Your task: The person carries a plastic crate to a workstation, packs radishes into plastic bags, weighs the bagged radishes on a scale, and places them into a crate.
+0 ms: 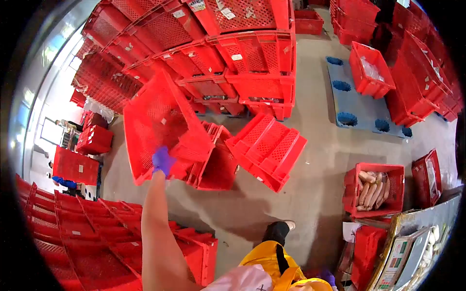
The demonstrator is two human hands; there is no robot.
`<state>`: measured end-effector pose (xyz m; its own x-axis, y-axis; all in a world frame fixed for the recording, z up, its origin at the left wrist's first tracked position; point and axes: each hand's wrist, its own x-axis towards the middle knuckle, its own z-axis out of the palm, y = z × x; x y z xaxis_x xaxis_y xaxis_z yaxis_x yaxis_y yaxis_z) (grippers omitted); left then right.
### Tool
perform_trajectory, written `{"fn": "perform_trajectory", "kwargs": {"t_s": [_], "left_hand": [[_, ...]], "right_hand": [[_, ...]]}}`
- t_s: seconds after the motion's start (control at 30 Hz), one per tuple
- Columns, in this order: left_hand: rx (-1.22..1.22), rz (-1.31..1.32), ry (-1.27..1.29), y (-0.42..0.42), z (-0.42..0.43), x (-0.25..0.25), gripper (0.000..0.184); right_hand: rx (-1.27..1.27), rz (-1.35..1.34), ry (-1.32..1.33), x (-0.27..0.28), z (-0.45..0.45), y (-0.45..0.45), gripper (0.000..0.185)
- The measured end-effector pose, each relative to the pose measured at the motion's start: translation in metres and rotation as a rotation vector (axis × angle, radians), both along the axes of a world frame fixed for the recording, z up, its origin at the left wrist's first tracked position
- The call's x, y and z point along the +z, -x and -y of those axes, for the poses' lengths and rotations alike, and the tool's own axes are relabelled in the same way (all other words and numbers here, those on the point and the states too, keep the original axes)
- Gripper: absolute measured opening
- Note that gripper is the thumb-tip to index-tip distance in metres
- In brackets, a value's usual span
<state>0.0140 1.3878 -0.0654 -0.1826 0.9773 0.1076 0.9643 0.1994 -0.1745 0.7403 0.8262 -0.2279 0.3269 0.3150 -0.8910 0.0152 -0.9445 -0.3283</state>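
My left hand (163,161), in a purple glove, reaches out and grips the near side of a red plastic crate (162,109). That crate is tilted, with its open inside facing me. Partly behind it, another red crate (221,165) lies on its side on the floor. Beside that one, a third red crate (267,148) rests tipped over with its ribbed outside showing. My right hand (328,277), also gloved in purple, is low by my yellow apron (272,254); its fingers are blurred and partly cut off.
Tall stacks of red crates (257,53) rise ahead, with more crates (82,242) at lower left. A blue pallet (347,92) lies at right. Nearer stands a crate (350,194) holding several long pale vegetables (374,191). A scale (400,262) sits on a bench at lower right.
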Motion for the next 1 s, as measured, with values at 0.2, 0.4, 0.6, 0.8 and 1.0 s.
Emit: {"fn": "perform_trajectory", "kwargs": {"t_s": [0.2, 0.4, 0.6, 0.8, 1.0], "left_hand": [[0.007, 0.134, -0.305, -0.038, 0.030, 0.014, 0.062], [-0.168, 0.169, -0.441, -0.143, 0.054, 0.291, 0.052], [-0.203, 1.170, -0.422, -0.119, 0.088, 0.394, 0.035], [-0.561, 1.729, -0.182, -0.210, 0.094, 0.371, 0.029], [-0.714, 1.921, -0.141, -0.357, 0.079, 0.323, 0.032]], "right_hand": [[0.308, 0.065, -0.088, -0.056, 0.025, 0.002, 0.025], [0.184, 0.141, -0.432, 0.030, -0.017, 0.046, 0.028], [-0.379, -0.175, -0.631, 0.019, 0.039, 0.119, 0.031], [-0.445, -0.153, -0.627, 0.048, 0.100, 0.172, 0.032], [-0.748, -0.057, -0.704, 0.057, 0.141, 0.144, 0.030]]}}
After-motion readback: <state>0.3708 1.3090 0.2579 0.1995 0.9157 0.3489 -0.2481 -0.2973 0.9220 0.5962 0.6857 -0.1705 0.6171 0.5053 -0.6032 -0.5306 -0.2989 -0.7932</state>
